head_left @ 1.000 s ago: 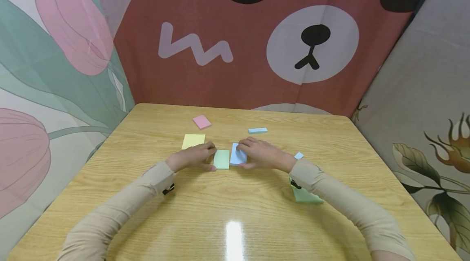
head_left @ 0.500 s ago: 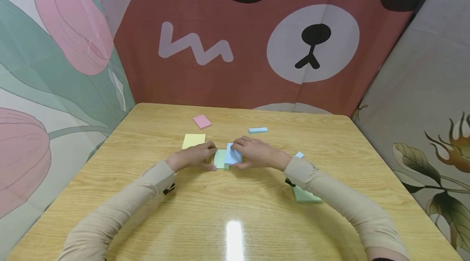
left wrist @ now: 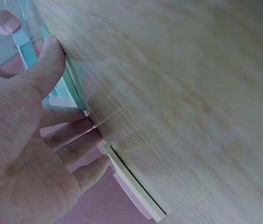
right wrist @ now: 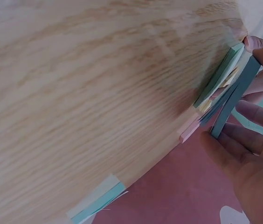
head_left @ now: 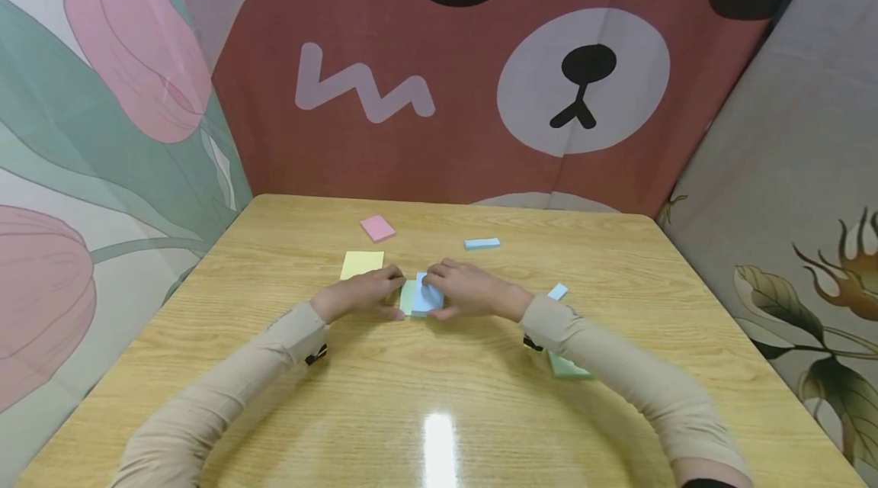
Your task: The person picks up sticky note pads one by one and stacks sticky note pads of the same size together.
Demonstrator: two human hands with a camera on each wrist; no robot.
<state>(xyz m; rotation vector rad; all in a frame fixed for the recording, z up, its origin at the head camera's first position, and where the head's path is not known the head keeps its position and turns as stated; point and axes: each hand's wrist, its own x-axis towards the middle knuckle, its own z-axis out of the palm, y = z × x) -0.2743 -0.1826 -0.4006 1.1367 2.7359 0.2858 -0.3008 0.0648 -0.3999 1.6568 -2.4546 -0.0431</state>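
In the head view, a pale green sticky note pad (head_left: 406, 299) lies on the table, and my left hand (head_left: 360, 293) holds it at its left side, thumb at the near edge and fingers at the far edge. My right hand (head_left: 473, 291) pinches a blue sticky note pad (head_left: 425, 299) between thumb and fingers. This blue pad overlaps most of the green one. From the right wrist, the blue pad (right wrist: 236, 95) appears tilted over the green pad (right wrist: 220, 74), some of its sheets fanned apart. The left wrist view shows my left thumb against the green pad's edge (left wrist: 73, 81).
A yellow pad (head_left: 361, 264) sits behind my left hand, with a pink pad (head_left: 377, 228) farther back. Toward the back stands a narrow light blue pad (head_left: 482, 243). Beside my right forearm are a small blue piece (head_left: 558, 291) and a partly covered green pad (head_left: 568, 367).
My right hand has carried the blue pad leftward, from beside the green pad to over it. The left hand has stayed in place at the green pad.
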